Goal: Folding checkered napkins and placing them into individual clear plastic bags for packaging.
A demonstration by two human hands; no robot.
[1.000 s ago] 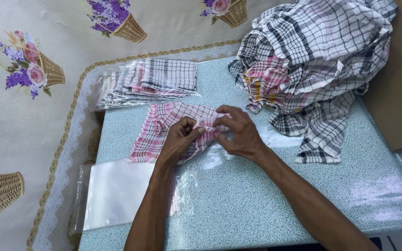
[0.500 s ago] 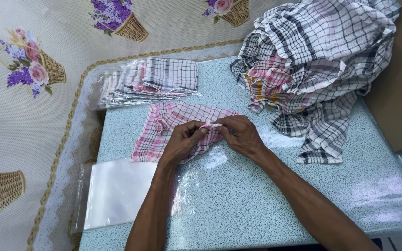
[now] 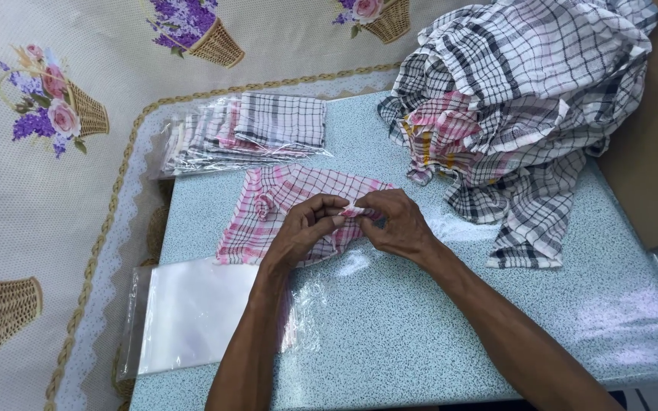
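A pink-and-white checked cloth lies spread on the speckled light-blue table. My left hand and my right hand meet over its near edge. Both pinch a small bunched fold of the pink cloth between fingertips and thumbs. A clear plastic bag lies partly under my right hand.
A heap of loose checked cloths fills the far right. Several bagged, folded cloths are stacked at the far left of the table. A pile of empty clear bags rests at the near left edge. A floral tablecloth covers the surface to the left.
My hands have drawn closer together and slid slightly toward me, gathering the edge of the pink cloth into a tighter fold.
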